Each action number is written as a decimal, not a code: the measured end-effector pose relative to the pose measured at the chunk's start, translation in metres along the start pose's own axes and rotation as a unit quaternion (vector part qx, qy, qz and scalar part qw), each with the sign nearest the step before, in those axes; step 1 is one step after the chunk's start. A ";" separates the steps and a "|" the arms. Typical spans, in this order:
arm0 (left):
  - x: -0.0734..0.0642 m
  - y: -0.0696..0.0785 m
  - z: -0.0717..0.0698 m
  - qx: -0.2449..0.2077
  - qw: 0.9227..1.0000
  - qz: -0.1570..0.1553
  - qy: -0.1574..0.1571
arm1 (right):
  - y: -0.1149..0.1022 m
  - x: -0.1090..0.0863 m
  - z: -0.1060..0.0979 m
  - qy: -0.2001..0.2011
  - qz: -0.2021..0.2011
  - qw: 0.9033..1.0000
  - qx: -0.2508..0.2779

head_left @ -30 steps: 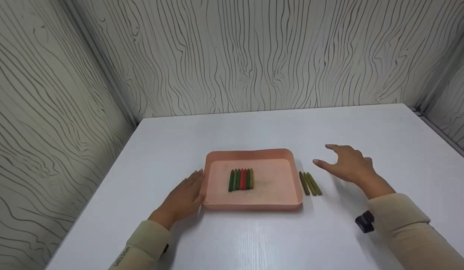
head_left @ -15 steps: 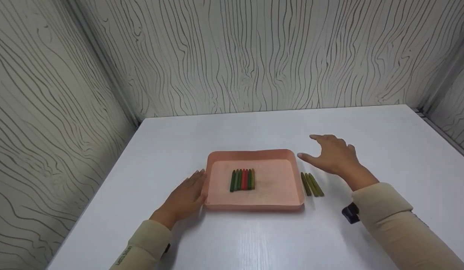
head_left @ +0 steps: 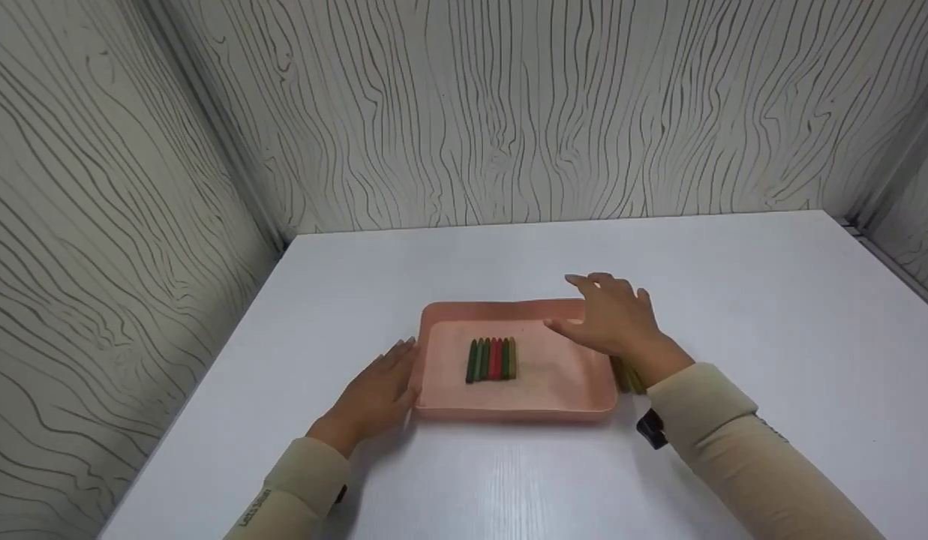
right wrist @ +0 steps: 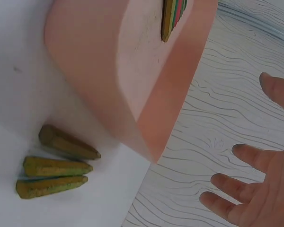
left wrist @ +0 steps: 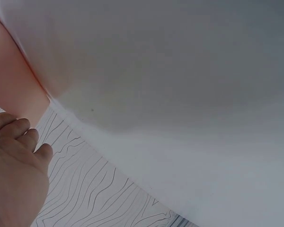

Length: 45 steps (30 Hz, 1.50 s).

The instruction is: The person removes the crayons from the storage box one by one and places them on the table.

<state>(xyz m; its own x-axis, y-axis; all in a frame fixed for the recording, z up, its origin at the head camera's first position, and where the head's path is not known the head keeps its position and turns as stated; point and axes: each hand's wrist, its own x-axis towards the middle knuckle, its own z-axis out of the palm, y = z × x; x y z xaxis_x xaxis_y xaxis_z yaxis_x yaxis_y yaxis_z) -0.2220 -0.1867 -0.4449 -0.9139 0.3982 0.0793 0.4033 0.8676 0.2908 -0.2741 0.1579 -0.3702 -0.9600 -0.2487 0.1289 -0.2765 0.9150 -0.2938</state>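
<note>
A pink tray (head_left: pixel 448 415) lies on the white table, and in it a row of several crayons (head_left: pixel 492 360) sits side by side: green, red and an olive one at the right end. My left hand (head_left: pixel 377 391) rests against the tray's left wall with fingers straight. Above the tray's right part hovers my right hand (head_left: pixel 612 315), thumb and fingers spread and holding nothing. Three olive-brown crayons (right wrist: pixel 56 166) lie on the table just outside the tray's right wall; in the head view my right hand and wrist partly cover them.
The white table (head_left: pixel 464 480) reaches back to a wood-grain patterned wall (head_left: pixel 494 112). Another such panel (head_left: pixel 96 247) stands on the left. A dark wrist device (head_left: pixel 651 429) sticks out under my right sleeve.
My right hand has moved left from beside the loose crayons to over the tray, its fingers still spread. My left hand stays at the tray wall; the crayons stay where they lie.
</note>
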 end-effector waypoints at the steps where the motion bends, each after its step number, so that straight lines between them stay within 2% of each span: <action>1: 0.000 0.001 0.000 0.001 1.000 -0.002 0.000 | -0.002 0.001 0.002 -0.002 -0.002 1.000 0.000; 16: 0.003 0.002 -0.001 0.003 1.000 -0.003 0.001 | -0.031 0.008 0.040 -0.026 -0.027 0.999 0.010; 23: 0.002 0.003 0.000 0.008 1.000 -0.011 -0.004 | -0.039 0.007 0.053 -0.082 -0.005 0.996 0.043; 31: 0.001 -0.001 0.001 -0.007 1.000 0.016 0.000 | -0.044 0.008 0.065 -0.062 -0.014 0.998 0.021; 45: 0.001 -0.001 0.002 0.004 1.000 -0.001 0.003 | -0.044 0.010 0.074 -0.067 0.015 0.997 0.033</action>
<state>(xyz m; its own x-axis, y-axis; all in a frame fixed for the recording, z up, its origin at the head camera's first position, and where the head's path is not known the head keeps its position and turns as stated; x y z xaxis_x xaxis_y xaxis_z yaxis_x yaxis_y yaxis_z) -0.2233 -0.1864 -0.4472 -0.9148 0.3950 0.0845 0.4021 0.8709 0.2824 -0.2754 0.0921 -0.4258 -0.9639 -0.2661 -0.0062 -0.2463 0.9007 -0.3579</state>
